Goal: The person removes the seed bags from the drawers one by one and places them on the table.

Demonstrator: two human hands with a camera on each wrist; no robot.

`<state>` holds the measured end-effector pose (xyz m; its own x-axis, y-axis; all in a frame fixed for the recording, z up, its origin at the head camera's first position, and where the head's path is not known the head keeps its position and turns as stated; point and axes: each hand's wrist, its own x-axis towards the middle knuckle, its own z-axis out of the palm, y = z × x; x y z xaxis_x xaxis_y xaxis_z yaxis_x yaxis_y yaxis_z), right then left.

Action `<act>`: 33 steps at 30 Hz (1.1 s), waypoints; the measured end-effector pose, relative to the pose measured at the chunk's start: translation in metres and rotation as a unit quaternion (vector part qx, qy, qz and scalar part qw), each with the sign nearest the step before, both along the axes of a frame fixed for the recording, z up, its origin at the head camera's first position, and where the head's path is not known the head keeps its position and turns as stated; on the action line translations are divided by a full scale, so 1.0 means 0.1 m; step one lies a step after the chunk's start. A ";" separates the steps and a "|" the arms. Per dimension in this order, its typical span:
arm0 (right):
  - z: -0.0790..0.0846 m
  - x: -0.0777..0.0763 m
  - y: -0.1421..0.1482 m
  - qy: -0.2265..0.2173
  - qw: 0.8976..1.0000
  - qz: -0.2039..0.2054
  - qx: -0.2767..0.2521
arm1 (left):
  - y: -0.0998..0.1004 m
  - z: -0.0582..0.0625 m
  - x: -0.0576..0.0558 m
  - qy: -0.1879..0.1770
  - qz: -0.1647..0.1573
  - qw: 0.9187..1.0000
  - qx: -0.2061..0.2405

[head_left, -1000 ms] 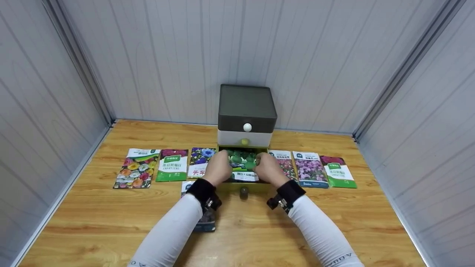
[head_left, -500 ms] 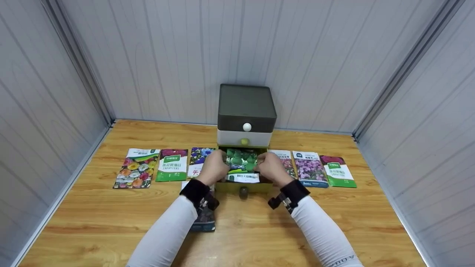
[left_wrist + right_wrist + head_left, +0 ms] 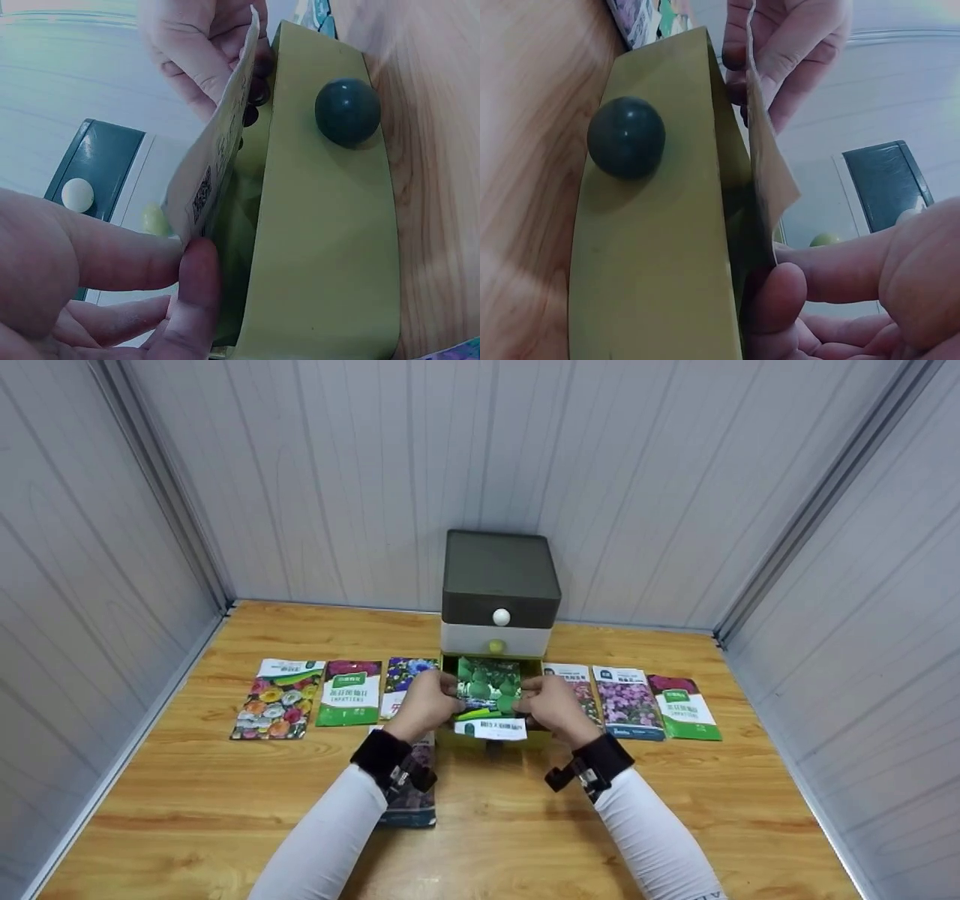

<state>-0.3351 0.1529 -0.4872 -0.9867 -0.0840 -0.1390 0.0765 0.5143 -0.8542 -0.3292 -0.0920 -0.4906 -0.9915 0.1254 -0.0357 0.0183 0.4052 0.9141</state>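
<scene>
Between both hands, a green seed packet [image 3: 487,694] with a white lower band is held over the pulled-out olive bottom drawer [image 3: 322,225]. My left hand [image 3: 427,701] pinches its left edge between thumb and fingers. The opposite edge is pinched by my right hand [image 3: 556,705]. Both wrist views show the packet's near edge raised above the drawer's front wall, with printing and a QR code underneath. A dark round knob [image 3: 626,138] sits on the drawer front. The drawer's floor is mostly hidden by the packet.
Behind the drawer rise a white drawer [image 3: 469,639] and a dark-topped one [image 3: 499,566]. Seed packets lie in a row on both sides, such as a rose-patterned one [image 3: 274,701] and a purple-flowered one [image 3: 628,709]. Another packet [image 3: 412,802] lies under my left forearm.
The green packet has risen and come toward me, its white band now overlapping the drawer's front wall and knob in the head view. Both hands have drawn back slightly with it.
</scene>
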 end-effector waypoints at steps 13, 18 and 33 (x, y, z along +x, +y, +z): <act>-0.05 0.23 0.00 0.038 0.999 -0.008 -0.005 | -0.05 -0.08 0.18 0.022 -0.021 0.999 0.044; -0.08 0.31 0.00 0.051 0.998 -0.017 -0.015 | -0.09 -0.11 0.24 0.020 -0.024 0.998 0.049; -0.15 0.50 -0.02 0.086 0.996 -0.002 -0.028 | -0.17 -0.18 0.42 0.041 -0.027 0.995 0.085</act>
<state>-0.2854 0.1512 -0.5026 -0.9959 -0.0833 0.0366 -0.0714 0.4658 -0.8820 -0.2867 -0.1092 -0.5082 -0.9819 0.1754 0.0710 0.1127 0.2406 0.9641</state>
